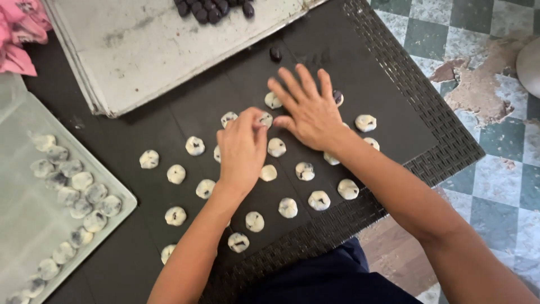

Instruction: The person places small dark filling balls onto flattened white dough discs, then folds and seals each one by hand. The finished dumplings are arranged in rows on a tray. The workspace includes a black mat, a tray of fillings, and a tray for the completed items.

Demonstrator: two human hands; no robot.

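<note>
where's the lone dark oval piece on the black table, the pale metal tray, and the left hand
lone dark oval piece (275, 54), head view, its middle
pale metal tray (152, 50), head view, bare surface
left hand (242, 151), head view, back of hand

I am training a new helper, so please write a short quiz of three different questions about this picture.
1. True or false: the right hand lies flat, fingers spread, on the black table.
2. What does the left hand pinch? A) a dark ball B) a white dough disc C) the pink cloth
3. Fill in: the dark balls lie on the ___ tray at the top.

Key: 1 true; 2 B; 3 white
</note>
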